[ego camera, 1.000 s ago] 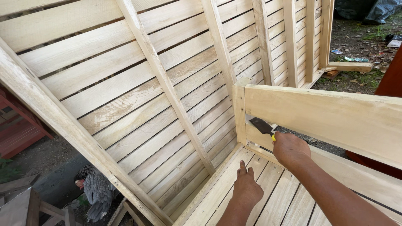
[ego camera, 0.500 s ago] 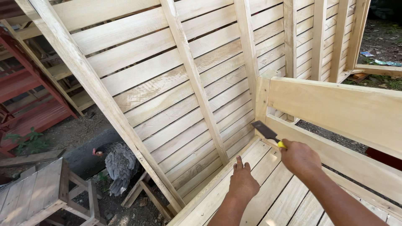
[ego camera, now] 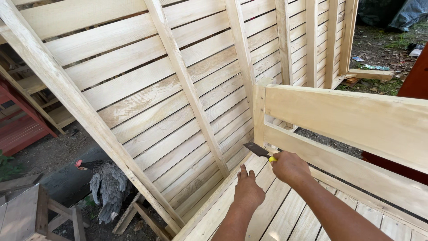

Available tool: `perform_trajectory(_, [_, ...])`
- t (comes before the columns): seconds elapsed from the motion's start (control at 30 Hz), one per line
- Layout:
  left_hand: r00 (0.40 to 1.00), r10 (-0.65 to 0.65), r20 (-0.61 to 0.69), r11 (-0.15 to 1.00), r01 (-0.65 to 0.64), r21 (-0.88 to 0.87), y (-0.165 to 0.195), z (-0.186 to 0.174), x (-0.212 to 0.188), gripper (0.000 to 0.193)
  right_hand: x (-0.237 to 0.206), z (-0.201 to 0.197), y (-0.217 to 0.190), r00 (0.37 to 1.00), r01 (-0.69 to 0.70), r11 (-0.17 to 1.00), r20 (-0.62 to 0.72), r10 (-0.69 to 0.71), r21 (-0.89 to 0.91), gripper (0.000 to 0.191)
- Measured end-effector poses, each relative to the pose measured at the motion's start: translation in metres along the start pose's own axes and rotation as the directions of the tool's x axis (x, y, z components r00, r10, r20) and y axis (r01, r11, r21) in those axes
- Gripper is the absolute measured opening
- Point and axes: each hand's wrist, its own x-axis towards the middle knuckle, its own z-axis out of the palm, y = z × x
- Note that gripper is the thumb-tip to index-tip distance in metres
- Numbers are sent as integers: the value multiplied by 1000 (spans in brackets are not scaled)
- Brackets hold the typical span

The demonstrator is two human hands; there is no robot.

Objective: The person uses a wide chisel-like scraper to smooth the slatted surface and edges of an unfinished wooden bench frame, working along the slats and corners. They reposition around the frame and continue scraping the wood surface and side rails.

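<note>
My right hand (ego camera: pixel 290 167) grips a yellow-handled scraper with a dark flat blade (ego camera: pixel 257 149). The blade tip rests near the corner where an upright post (ego camera: pixel 259 111) meets the lower side rail (ego camera: pixel 339 160) of a pale wooden bench-like frame. My left hand (ego camera: pixel 247 192) lies flat, fingers together, on the slatted seat boards (ego camera: pixel 276 214), just left of and below the right hand.
A large slatted wooden panel (ego camera: pixel 147 98) leans at a slant to the left and behind. A grey hen with a red comb (ego camera: pixel 104 185) stands on the ground below left. A red frame (ego camera: pixel 22 129) and a small wooden stool (ego camera: pixel 31 214) sit at far left.
The view has swung left and back again. The scraper blade stays at the post-and-rail corner, and both hands keep their places on the frame. The hen has come further into view.
</note>
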Motion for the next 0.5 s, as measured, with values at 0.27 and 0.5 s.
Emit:
perform_trajectory(0.27, [968,-203,-145,977,191,-94,-37,-23,-36,92,-49,20,-59,978,191,982,82,-191,11,33])
perform_trajectory(0.5, [893,-399,-207,917,383,-115,-96,-78,-106,96,-113,42,-134,898,419,908,133,-419,33,34])
